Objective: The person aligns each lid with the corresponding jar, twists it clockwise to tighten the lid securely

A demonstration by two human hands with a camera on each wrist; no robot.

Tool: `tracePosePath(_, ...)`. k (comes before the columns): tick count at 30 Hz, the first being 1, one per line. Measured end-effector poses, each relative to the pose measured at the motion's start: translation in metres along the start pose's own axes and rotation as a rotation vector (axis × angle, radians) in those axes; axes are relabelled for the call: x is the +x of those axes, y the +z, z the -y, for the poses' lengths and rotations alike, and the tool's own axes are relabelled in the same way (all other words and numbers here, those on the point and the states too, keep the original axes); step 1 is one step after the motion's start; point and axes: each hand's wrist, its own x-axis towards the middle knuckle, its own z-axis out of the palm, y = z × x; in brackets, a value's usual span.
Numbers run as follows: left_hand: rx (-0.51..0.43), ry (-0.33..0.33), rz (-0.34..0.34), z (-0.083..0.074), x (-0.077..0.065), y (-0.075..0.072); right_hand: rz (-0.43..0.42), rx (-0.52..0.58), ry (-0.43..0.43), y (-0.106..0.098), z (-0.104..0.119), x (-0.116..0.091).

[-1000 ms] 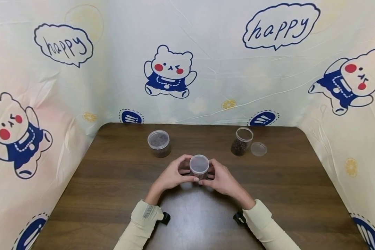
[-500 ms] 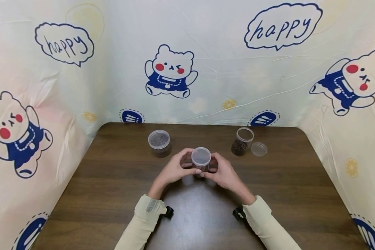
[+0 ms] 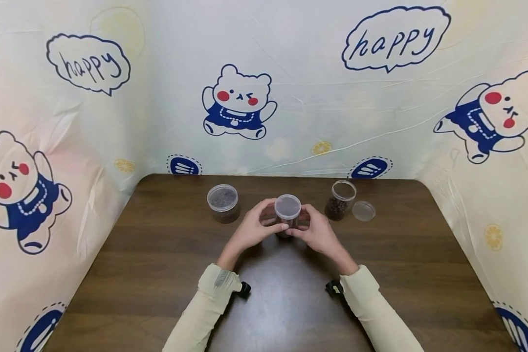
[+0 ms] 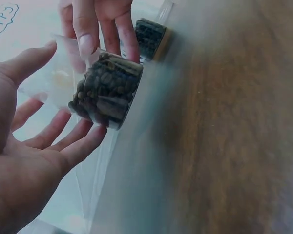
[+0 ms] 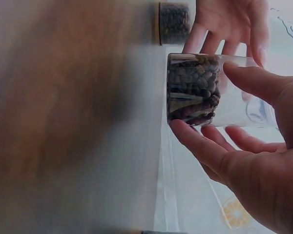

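Between my two hands is a clear cylindrical jar [image 3: 288, 208] with a translucent lid on top. Dark brown beans, like coffee beans, fill roughly its lower half, as the jar [image 4: 107, 87] shows in the left wrist view. My left hand [image 3: 254, 229] holds its left side, thumb in front and fingers round the back. On the opposite side my right hand [image 3: 320, 231] grips it the same way, fingertips along the jar [image 5: 193, 90] in the right wrist view. Upright, it is at or just above the table; I cannot tell which.
A wider lidded jar [image 3: 223, 204] with dark contents stands at the back left of the brown table [image 3: 158, 274]. At the back right are an uncovered jar [image 3: 340, 201] partly filled with dark beans and a loose clear lid [image 3: 363, 211]. Printed cloth [image 3: 299, 107] surrounds the table.
Both hands have carried the lidded jar away from me and slightly right, toward the table's back. It now lies nearly level with the other jars, which have stayed put.
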Motion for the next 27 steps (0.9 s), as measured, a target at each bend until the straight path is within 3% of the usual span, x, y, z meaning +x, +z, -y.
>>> tracePosePath(10,-0.077,-0.001,-0.034,0.010,0.024,-0.002,-0.045,-0.056,0.034,-0.001,-0.005,0.024)
tracePosePath(16,-0.062,-0.010,-0.082,0.016,0.029,-0.008,-0.039,-0.047,0.057,0.004,-0.006,0.038)
tracePosePath(27,-0.077,0.011,-0.091,0.022,0.040,-0.007,-0.041,-0.039,0.074,0.004,-0.010,0.050)
